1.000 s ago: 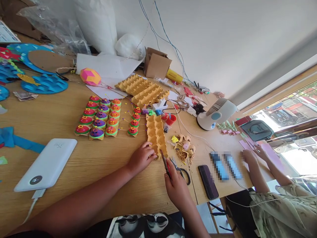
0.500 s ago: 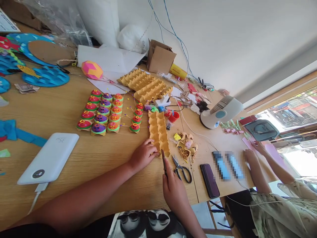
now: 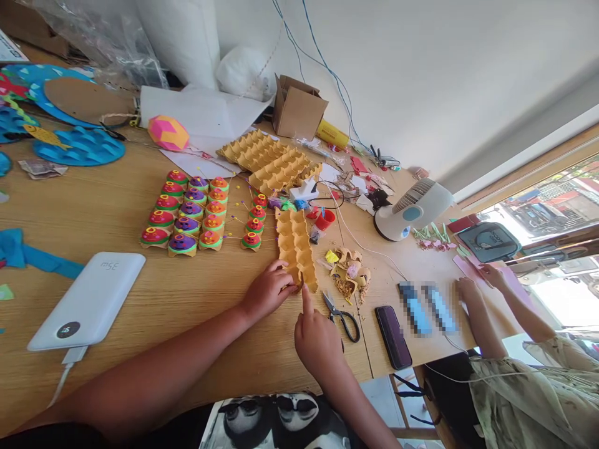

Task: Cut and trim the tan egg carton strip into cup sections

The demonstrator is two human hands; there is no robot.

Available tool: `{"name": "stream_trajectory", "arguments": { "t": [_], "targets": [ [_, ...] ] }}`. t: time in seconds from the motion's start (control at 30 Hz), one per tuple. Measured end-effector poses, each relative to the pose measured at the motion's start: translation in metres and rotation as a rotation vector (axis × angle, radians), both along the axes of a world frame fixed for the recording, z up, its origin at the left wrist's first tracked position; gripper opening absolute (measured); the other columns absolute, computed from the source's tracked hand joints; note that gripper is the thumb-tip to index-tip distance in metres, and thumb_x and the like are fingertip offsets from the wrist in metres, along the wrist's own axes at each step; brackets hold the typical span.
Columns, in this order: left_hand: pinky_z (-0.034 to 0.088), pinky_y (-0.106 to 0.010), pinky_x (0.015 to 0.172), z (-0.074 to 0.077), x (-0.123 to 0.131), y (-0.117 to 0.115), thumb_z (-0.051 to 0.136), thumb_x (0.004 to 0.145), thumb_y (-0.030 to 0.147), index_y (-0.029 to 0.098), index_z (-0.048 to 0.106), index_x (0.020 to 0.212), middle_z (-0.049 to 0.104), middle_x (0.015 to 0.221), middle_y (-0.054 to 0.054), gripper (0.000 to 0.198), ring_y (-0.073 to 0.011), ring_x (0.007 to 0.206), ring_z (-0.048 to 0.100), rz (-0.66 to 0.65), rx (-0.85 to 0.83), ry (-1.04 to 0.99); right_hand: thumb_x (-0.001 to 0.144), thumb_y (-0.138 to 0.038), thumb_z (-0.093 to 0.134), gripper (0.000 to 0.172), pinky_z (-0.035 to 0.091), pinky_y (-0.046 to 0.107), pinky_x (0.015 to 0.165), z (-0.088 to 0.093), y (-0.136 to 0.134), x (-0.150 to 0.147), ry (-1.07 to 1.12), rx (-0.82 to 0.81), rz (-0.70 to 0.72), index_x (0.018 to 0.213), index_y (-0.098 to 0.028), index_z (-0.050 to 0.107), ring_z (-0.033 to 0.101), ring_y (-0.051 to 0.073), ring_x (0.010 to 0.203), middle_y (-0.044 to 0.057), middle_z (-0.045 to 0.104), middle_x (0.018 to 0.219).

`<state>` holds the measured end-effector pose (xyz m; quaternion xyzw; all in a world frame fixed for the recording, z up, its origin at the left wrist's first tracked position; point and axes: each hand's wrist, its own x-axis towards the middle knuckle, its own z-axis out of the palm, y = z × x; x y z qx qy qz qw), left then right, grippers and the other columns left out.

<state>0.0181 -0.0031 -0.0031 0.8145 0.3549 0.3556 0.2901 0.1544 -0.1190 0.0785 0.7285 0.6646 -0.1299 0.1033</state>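
My left hand (image 3: 267, 290) grips the near end of a yellow egg-carton strip (image 3: 294, 243) and holds it down on the wooden table (image 3: 187, 299). My right hand (image 3: 316, 337) is closed round a thin cutter, index finger stretched along it. The cutter's tip touches the strip's near edge beside my left fingers; its handle is mostly hidden in my palm. Black-handled scissors (image 3: 341, 315) lie just right of my right hand.
Rows of painted carton cups (image 3: 187, 218) stand left of the strip, a white power bank (image 3: 88, 299) nearer. Carton scraps (image 3: 349, 277), a black phone (image 3: 393, 337), a small fan (image 3: 412, 212), more egg cartons (image 3: 271, 162), a cardboard box (image 3: 297, 115). Another person's hands (image 3: 472, 293) work at right.
My right hand has moved forward from near the scissors to the strip's near end, bringing the cutter tip against it. My left hand has stayed on the strip.
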Motion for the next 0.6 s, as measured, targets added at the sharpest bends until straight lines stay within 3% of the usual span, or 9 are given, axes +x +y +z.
{"name": "stream_trajectory", "arguments": {
  "t": [0.23, 0.6],
  "targets": [
    [0.048, -0.042, 0.101, -0.002, 0.001, 0.001, 0.062, 0.095, 0.028, 0.022, 0.065, 0.079, 0.070, 0.086, -0.005, 0.017, -0.0279, 0.125, 0.051, -0.003, 0.011, 0.021, 0.103, -0.026, 0.032, 0.063, 0.051, 0.030, 0.070, 0.005, -0.003, 0.007, 0.056, -0.019, 0.011, 0.163, -0.016, 0.013, 0.073, 0.023, 0.082, 0.012, 0.076, 0.097],
    [0.048, -0.041, 0.099, -0.003, 0.001, 0.001, 0.061, 0.096, 0.033, 0.022, 0.067, 0.079, 0.069, 0.084, -0.004, 0.021, -0.0271, 0.126, 0.050, -0.011, -0.013, -0.013, 0.100, -0.024, 0.034, 0.060, 0.049, 0.030, 0.074, 0.023, 0.020, 0.013, 0.036, -0.030, 0.092, 0.159, -0.016, 0.027, 0.073, 0.026, 0.091, 0.013, 0.076, 0.102]
  ]
}}
